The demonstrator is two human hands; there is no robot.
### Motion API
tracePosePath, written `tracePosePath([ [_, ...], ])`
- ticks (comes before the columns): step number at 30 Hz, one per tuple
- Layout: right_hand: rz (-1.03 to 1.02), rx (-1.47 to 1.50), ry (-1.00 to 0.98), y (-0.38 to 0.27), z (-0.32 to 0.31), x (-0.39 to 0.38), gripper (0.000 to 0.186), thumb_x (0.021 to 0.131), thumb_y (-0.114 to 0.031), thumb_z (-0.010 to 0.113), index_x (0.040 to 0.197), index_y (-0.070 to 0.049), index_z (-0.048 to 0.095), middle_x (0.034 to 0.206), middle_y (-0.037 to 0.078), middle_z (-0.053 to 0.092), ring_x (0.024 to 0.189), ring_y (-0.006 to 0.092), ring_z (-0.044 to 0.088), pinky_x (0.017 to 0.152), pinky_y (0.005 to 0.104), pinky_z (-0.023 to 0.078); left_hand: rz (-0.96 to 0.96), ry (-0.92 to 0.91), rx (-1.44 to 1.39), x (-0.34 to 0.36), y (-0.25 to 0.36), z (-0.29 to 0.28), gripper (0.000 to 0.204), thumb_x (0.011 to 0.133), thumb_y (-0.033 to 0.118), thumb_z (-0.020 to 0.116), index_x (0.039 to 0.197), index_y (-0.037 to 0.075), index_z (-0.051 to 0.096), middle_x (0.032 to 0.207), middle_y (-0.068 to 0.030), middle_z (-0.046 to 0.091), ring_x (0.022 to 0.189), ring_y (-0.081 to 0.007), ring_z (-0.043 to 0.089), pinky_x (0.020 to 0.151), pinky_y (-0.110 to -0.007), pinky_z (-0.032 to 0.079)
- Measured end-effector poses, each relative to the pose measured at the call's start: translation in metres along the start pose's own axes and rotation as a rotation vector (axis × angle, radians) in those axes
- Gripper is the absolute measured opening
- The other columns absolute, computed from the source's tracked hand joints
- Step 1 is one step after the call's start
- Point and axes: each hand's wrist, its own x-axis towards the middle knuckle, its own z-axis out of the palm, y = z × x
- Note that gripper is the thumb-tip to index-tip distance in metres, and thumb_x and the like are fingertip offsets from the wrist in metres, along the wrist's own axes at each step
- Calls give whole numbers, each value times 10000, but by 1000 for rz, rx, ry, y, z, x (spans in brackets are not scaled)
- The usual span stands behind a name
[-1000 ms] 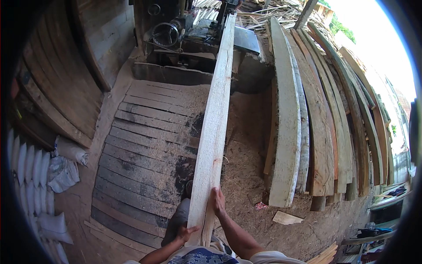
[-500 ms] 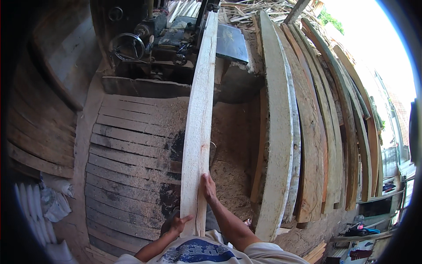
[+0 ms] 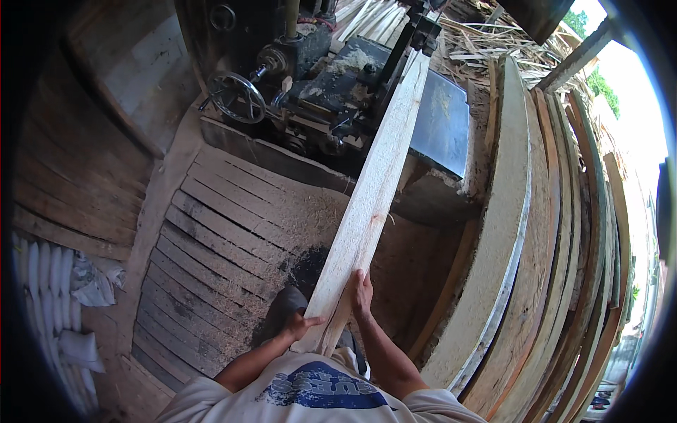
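Observation:
A long, pale sawn beam (image 3: 374, 204) runs from my waist to the sawing machine (image 3: 367, 81), its far end at the machine's upright guide. On the beam's left edge, close to my body, my left hand (image 3: 302, 326) grips it, thumb on top and its other fingers mostly hidden. My right hand (image 3: 362, 292) holds the right side a little farther along, its palm against the wood. A crack runs along the beam's near part. Beside the far end lies the machine's smooth metal table (image 3: 441, 123).
Long rough planks (image 3: 511, 211) stand stacked along the right. A spoked handwheel (image 3: 238, 97) sticks out from the machine. Sawdust covers the slatted wooden floor (image 3: 211, 240), and a sunken pit (image 3: 416, 261) lies right of the beam. White sacks (image 3: 53, 289) are at far left; offcuts (image 3: 486, 42) lie behind.
My view has turned left and come nearer the machine, which looks larger and farther right. The beam has gone forward with both hands still on it. My left leg now shows beside it.

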Motion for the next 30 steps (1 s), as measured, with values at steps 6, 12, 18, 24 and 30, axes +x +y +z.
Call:
tracePosePath([
  [6,9,-408,-130,-56,-34,6,534,889,-293,670,1377,-142,513,1020,128,558,940,210,569,854,342,476,74,13,-66,106,103,0,587,722,482,751,1031,-15,702,1006,-138,707,922,-217,659,838,-309,492],
  [12,60,-403,-83,-68,-50,66,456,867,-277,718,1272,-95,616,931,64,542,847,148,560,776,296,495,-98,16,11,231,213,0,623,699,500,763,1011,-36,705,987,-163,703,891,-222,666,821,-316,499],
  [18,-17,-346,239,-119,-24,202,397,914,-333,646,1189,-47,655,831,68,632,790,124,570,743,284,461,-9,7,-37,335,339,-10,717,711,496,761,1142,-63,633,1128,-202,656,1009,-240,642,860,-332,485],
  [24,-99,-216,245,-156,-27,342,385,941,-353,587,1156,-44,666,845,99,708,826,93,603,765,294,476,287,222,-104,356,346,-33,707,734,543,752,1090,-7,486,978,-106,578,924,-219,573,844,-334,459],
  [30,100,-133,25,-214,-34,458,481,961,-519,495,1146,-102,646,598,-12,470,547,114,498,476,293,428,-204,426,197,302,198,-98,715,731,566,740,1067,-14,493,1017,-146,591,954,-266,591,830,-374,477],
])
